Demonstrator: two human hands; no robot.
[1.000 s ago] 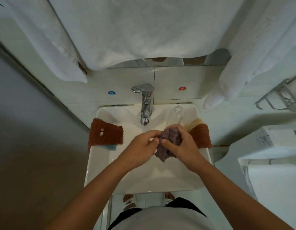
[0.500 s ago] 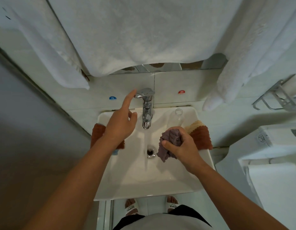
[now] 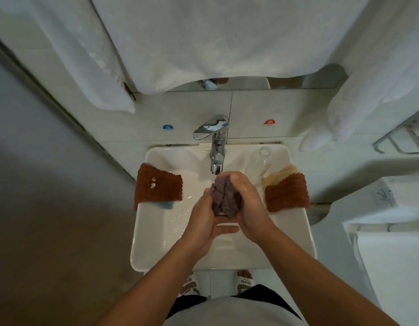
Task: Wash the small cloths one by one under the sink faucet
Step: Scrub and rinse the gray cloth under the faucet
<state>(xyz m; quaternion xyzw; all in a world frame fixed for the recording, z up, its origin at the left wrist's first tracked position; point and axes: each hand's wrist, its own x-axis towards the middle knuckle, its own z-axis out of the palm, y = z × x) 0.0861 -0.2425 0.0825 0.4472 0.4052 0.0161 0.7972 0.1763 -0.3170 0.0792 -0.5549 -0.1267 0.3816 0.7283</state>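
While water is presumably running from the faucet (image 3: 217,147), though the stream itself is too faint to make out, a person is holding a bunched purple-grey cloth (image 3: 225,196) right beneath the spout, over the middle of the sink (image 3: 295,236). Both hands are pressing together on it: the right hand (image 3: 248,203) is curling over its top and right side, and the left hand (image 3: 206,217) is cupping it from below and the left, fingers reaching underneath. The cloth is standing roughly lengthwise from the spout toward the person, so it is lying between the palms, equally close to either hand.

Other cloths are waiting on the sink's edges. A rust-brown cloth (image 3: 159,184) is draping over the left edge with a blue cloth (image 3: 165,204) peeking out beneath it. On the right edge another rust-brown cloth (image 3: 286,196) is overlapping a pale yellow cloth (image 3: 281,175). The drain is hiding under the hands, and how wet the held cloth is cannot be judged.
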